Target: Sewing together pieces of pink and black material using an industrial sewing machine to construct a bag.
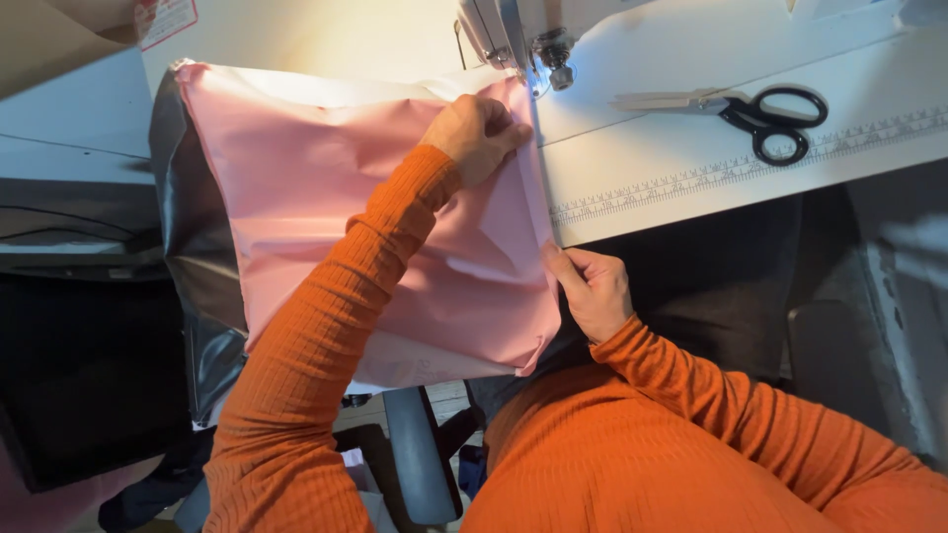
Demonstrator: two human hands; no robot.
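Observation:
A large sheet of pink fabric (326,197) with a dark grey backing lies across the sewing table, its right edge running toward the sewing machine's presser foot (556,61). My left hand (479,133) presses down on the fabric near the top right corner, fingers curled, just left of the needle. My right hand (591,289) pinches the fabric's right edge lower down, at the table's front edge. Both sleeves are orange ribbed knit.
Black-handled scissors (760,114) lie on the white table (691,168) to the right, above a printed ruler strip (741,163) along the front edge. The machine head (504,25) stands at top centre. A chair base (420,454) shows below.

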